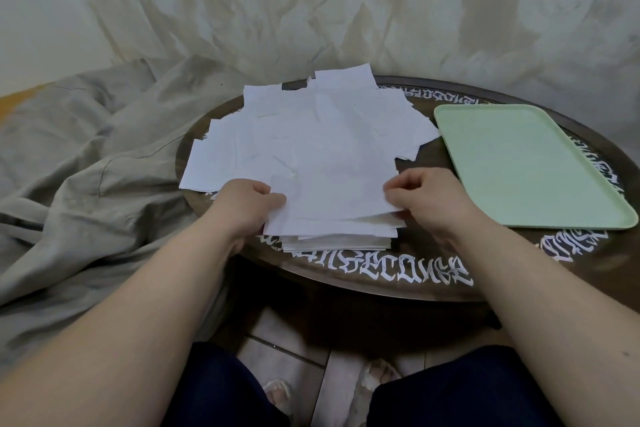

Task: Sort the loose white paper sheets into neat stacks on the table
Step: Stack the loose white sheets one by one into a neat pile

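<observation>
A loose spread of white paper sheets (311, 128) covers the left and middle of a round dark table (433, 274) with white lettering round its rim. At the near edge lies a thicker stack of sheets (336, 241). My left hand (247, 204) pinches the left edge of the top sheets of that stack, thumb on top. My right hand (427, 198) pinches their right edge, fingers curled. The top sheets sit a little askew over the stack.
A pale green tray (526, 163), with nothing on it, lies on the right side of the table. Crumpled grey-beige cloth (86, 163) is bunched to the left and hangs behind. My knees and feet are below the table's near edge.
</observation>
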{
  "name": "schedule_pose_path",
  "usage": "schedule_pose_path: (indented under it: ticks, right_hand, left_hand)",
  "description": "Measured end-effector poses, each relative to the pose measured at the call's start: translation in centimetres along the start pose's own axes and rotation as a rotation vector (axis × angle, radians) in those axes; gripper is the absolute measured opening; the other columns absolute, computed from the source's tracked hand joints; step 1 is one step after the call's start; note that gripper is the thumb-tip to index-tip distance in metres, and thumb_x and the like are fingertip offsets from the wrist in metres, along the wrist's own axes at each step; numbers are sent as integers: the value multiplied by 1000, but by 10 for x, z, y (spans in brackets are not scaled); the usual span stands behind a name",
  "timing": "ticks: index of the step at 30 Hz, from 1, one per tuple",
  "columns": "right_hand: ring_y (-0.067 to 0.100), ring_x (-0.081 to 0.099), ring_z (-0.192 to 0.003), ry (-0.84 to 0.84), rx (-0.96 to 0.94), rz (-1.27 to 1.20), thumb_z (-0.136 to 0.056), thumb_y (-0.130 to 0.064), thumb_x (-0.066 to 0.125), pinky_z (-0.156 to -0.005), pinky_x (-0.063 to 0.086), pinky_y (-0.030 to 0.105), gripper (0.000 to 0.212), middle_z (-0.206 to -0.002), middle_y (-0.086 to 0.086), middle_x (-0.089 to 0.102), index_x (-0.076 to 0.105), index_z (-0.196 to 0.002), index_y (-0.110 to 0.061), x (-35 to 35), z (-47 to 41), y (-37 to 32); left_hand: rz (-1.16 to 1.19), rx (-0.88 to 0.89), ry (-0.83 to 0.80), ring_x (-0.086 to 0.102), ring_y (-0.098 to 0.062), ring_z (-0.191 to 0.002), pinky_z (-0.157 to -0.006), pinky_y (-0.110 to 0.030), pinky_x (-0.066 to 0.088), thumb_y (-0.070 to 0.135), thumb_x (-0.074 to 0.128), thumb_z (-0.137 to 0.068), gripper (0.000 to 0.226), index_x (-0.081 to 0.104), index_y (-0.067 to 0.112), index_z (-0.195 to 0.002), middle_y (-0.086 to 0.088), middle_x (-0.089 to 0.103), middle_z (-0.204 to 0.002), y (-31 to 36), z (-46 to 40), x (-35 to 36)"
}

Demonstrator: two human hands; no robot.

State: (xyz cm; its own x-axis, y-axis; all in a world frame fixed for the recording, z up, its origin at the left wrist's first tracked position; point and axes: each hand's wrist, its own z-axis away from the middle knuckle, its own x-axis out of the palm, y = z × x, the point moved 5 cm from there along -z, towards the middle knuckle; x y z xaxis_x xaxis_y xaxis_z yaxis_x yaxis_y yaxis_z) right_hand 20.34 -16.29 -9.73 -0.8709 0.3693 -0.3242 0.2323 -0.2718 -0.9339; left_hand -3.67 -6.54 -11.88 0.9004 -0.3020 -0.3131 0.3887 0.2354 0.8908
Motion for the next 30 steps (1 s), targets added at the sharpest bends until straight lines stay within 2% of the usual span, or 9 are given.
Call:
schedule_pose_path:
  ticks: [2,8,11,14,17,20,24,28,30]
  right_hand:
    - [11,60,-73,31,-62,9,-85,1,62,-58,53,17,17,-87,1,66,69,-85,-15,1,-2,-10]
    - [9,58,-69,-105,-70,-602,-86,7,58,-55,49,19,22,-82,1,64,67,-80,-12,16,-2,-37]
    - [12,57,-71,-165,16,-269,-84,8,59,-55,51,21,20,-84,5,62,67,-81,-11,19,-1,-11]
    - [12,53,-67,-160,-40,307,-79,-2,65,-61,47,21,15,-76,-2,55,69,-83,-17,16,-3,8]
    - [21,60,-73,-111,-43,222,-77,-5,64,-74,58,40,14,-79,3,59,69,-81,-18,14,-5,3]
    - [27,64,-76,-136,-73,194,-77,-4,63,-76,58,48,14,-81,9,63,67,-79,-17,20,-4,-1]
    - [22,61,-68,-150,-72,144,-81,-1,62,-72,59,45,13,-77,11,63,66,-82,-14,21,-2,-2]
    - [18,57,-63,-90,-32,-13,-81,-3,64,-57,56,23,17,-71,8,60,65,-98,-10,11,-2,-1]
    - [19,64,-73,-36,-8,-78,-80,-11,69,-67,55,26,29,-85,5,65,62,-109,-14,7,-6,1]
  left_hand:
    - [-29,8,5,50,-23,-70,-66,-35,40,13,69,-76,13,64,6,-86,-12,53,-79,-1,0,0]
    - [-6,11,17,41,-25,-68,-62,-32,34,16,67,-80,13,62,6,-87,-11,46,-78,-1,1,1]
    - [-10,-6,42,35,-25,-64,-54,-25,27,13,57,-89,11,51,9,-80,-12,39,-76,-3,-1,0]
    - [57,-48,47,52,-26,-64,-44,-22,44,15,52,-95,19,54,4,-80,-16,52,-78,-5,-1,1]
    - [97,-42,16,59,-27,-70,-56,-27,48,29,59,-92,28,63,1,-90,-20,60,-82,-2,1,2]
    - [-70,26,8,43,-21,-56,-60,-32,33,37,73,-78,31,59,9,-78,-14,47,-68,0,2,-1]
    - [-152,117,41,43,-19,-55,-54,-27,33,20,73,-78,31,58,-5,-72,-10,50,-65,7,3,-3]
    - [-51,234,52,61,-19,-60,-66,-33,49,20,72,-81,14,69,13,-69,-1,69,-65,20,9,-6]
    - [72,258,-16,64,-22,-68,-74,-40,52,20,72,-81,13,70,17,-69,-6,72,-73,22,9,0]
